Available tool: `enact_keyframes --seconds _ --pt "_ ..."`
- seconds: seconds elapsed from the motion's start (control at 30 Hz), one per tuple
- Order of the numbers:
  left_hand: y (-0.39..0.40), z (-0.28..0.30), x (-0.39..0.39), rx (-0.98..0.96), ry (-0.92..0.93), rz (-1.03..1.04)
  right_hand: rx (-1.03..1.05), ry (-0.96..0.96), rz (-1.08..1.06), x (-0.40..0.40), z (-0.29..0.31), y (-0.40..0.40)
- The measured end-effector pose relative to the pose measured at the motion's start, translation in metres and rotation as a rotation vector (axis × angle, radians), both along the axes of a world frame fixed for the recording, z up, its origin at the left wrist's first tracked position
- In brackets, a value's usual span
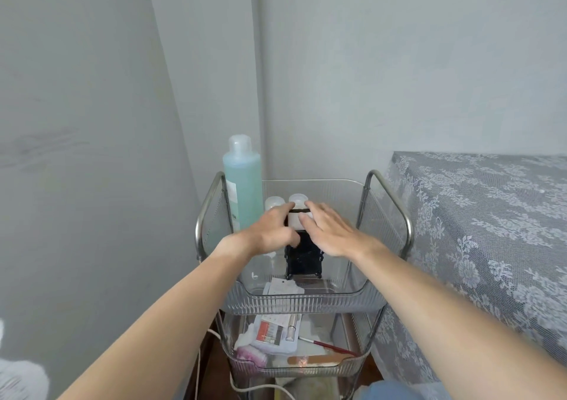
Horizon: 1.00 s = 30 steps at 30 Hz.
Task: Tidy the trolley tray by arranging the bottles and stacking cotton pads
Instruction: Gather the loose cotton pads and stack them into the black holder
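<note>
A clear ribbed trolley tray (306,303) holds a tall blue-green bottle (242,181) at its back left corner. Beside it stands a small clear-capped bottle (274,203), partly hidden by my left hand (270,230). In the middle stands a black bottle (303,258) with a frosted white cap (297,212) ringed by a dark band. Both hands are on this bottle's cap: left fingers touch its left side, and my right hand (331,232) touches its right side with fingers spread. A white paper packet (282,286) lies at the tray's front.
Metal trolley handles (389,197) rise on both sides. The lower tray (294,366) holds packets, a red-handled brush, a nail file and pink items. A lace-covered surface (491,215) stands to the right. Grey walls close in behind and to the left.
</note>
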<state>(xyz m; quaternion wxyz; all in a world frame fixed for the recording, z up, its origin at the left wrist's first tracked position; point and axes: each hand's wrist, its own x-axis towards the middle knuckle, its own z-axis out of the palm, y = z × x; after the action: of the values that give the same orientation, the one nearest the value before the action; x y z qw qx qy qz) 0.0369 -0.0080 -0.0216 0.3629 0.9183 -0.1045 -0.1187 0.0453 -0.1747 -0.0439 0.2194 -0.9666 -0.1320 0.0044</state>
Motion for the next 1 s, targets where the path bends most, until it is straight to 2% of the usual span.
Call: enact_keyframes --seconds 0.23,0.47,0.8,1.0 --pt "-0.008 -0.017 -0.008 0.424 -0.357 -0.069 -0.081 -0.023 -0.029 0.0 0.006 -0.004" --pt "-0.034 -0.012 -0.007 0.533 -0.511 -0.089 -0.091 -0.037 -0.076 0.002 0.008 -0.023" --pt "-0.079 -0.01 0.002 0.517 -0.41 -0.094 -0.146 -0.033 -0.201 0.01 0.013 -0.056" --pt "-0.064 -0.019 -0.009 0.335 -0.406 -0.024 -0.1 -0.127 -0.198 -0.001 0.014 -0.055"
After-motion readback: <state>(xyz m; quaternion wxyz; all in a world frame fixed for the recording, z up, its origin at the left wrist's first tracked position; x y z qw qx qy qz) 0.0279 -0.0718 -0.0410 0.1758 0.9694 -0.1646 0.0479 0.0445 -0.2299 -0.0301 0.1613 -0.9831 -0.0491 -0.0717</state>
